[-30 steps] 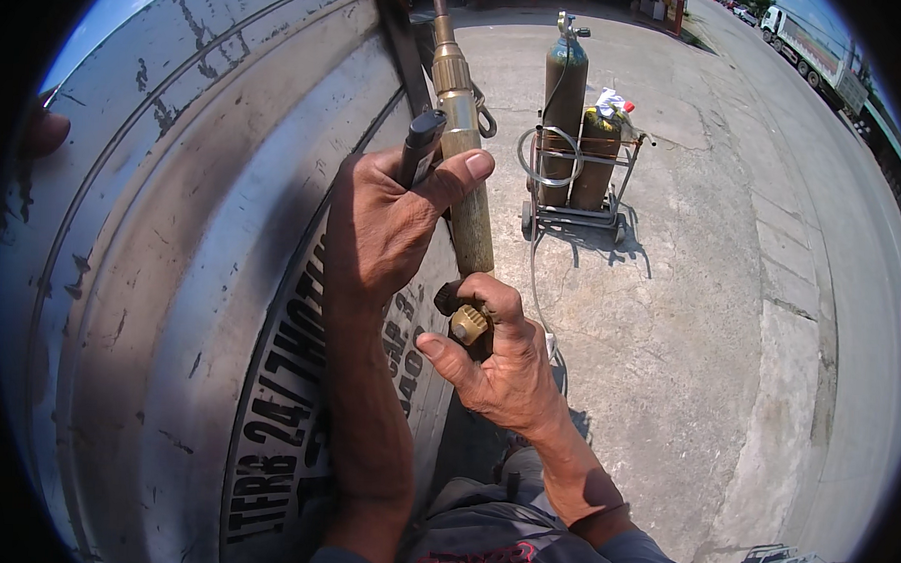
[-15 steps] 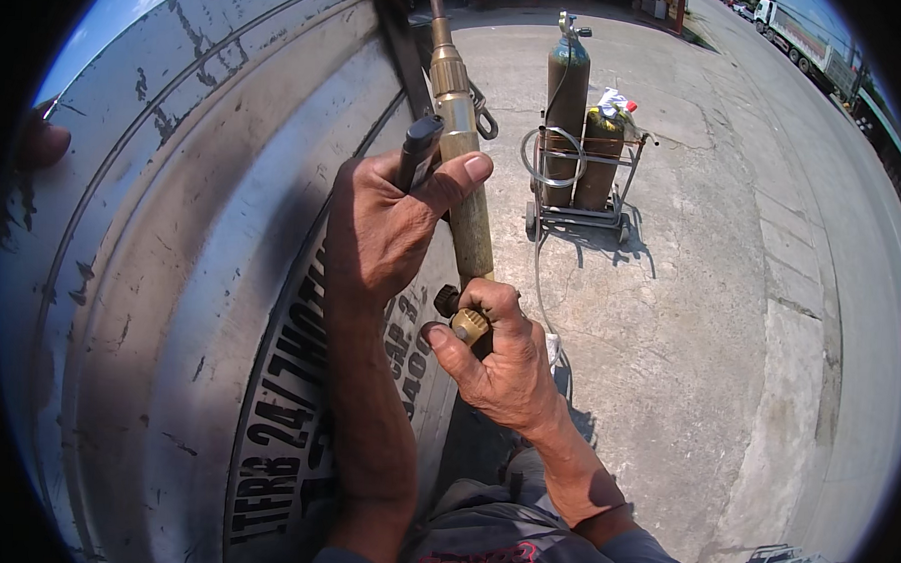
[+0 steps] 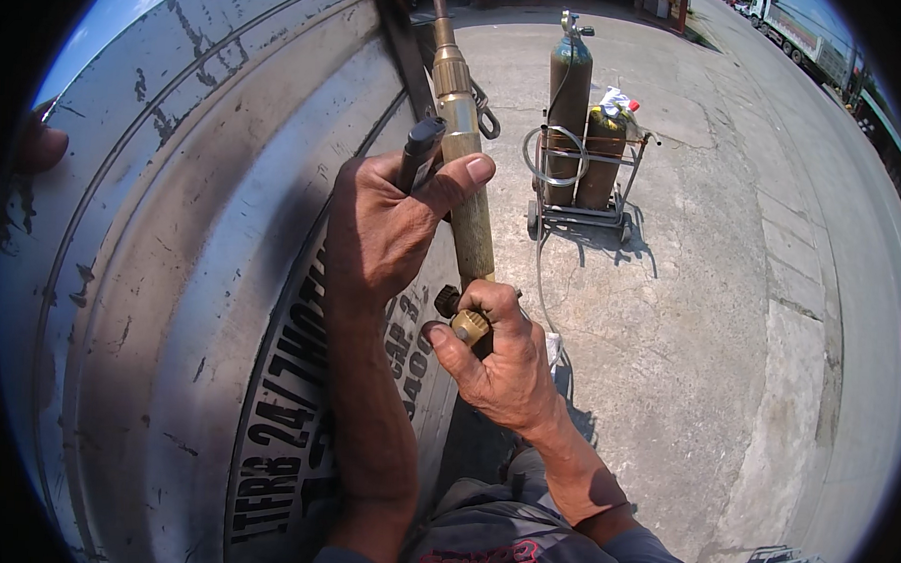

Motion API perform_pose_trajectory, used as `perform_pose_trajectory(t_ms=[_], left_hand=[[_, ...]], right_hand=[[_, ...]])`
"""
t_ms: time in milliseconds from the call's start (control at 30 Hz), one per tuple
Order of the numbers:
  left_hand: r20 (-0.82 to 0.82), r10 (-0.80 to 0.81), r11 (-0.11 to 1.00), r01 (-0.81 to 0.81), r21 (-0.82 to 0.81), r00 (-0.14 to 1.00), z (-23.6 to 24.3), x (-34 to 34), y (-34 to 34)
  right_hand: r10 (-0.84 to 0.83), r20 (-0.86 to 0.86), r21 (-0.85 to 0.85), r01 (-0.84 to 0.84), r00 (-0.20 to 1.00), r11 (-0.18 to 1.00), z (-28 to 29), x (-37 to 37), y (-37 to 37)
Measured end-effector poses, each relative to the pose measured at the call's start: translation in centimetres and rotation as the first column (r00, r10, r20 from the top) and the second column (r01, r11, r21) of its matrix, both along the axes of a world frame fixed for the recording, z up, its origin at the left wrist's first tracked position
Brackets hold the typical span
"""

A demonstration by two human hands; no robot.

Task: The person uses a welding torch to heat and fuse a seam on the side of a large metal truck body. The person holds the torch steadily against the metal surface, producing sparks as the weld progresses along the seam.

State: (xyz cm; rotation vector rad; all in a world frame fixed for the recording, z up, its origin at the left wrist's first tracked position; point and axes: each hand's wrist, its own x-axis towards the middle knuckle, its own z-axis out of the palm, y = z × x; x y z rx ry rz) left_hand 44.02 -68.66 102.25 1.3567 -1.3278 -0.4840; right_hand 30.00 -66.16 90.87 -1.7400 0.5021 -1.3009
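Observation:
A brass gas torch (image 3: 462,173) points up and away from me. My left hand (image 3: 381,224) is closed around its handle, the thumb lying across it. Between that hand's thumb and forefinger sticks up a dark, round-ended stick-like thing (image 3: 421,146), its kind unclear. Lower down, my right hand (image 3: 502,368) is closed at the torch's rear end, thumb and forefinger on a brass valve knob (image 3: 471,327). A darker knob (image 3: 447,300) sits just left of it. The torch's tip runs out past the top edge.
A big metal panel (image 3: 122,300) with black lettering stands close on my left. Another person's fingertip (image 3: 46,148) shows at its far left. A wheeled cart (image 3: 582,219) carries two gas cylinders (image 3: 567,117); a hose (image 3: 542,275) trails from it. A truck (image 3: 801,41) stands far right.

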Motion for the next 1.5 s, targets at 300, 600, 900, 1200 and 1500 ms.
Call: perform_pose_trajectory(t_ms=[300,600,900,1200,1500], left_hand=[[0.001,0.011,1.0,-0.011,0.0,1.0,0.02,-0.16,0.01],[0.059,0.048,0.999,-0.048,0.003,0.997,-0.1,0.09,-0.02],[0.056,0.039,0.999,-0.038,-0.024,0.998,-0.36,0.09,-0.15],[0.047,0.037,0.999,-0.036,-0.003,0.998,-0.34,0.11,-0.11],[0.047,0.037,0.999,-0.037,0.002,0.998,-0.24,0.08,-0.04]], right_hand=[[-0.012,0.03,-0.051,0.014,0.999,0.999,-0.22,0.16,-0.11],[-0.021,0.029,-0.048,0.022,0.999,0.999,-0.08,0.07,-0.02],[-0.016,0.029,-0.047,0.017,0.999,0.999,-0.13,0.15,0.02],[-0.037,0.041,-0.071,0.04,0.998,0.997,-0.29,0.3,0.04],[-0.053,0.016,-0.052,0.054,0.998,0.997,-0.04,0.15,0.23]])
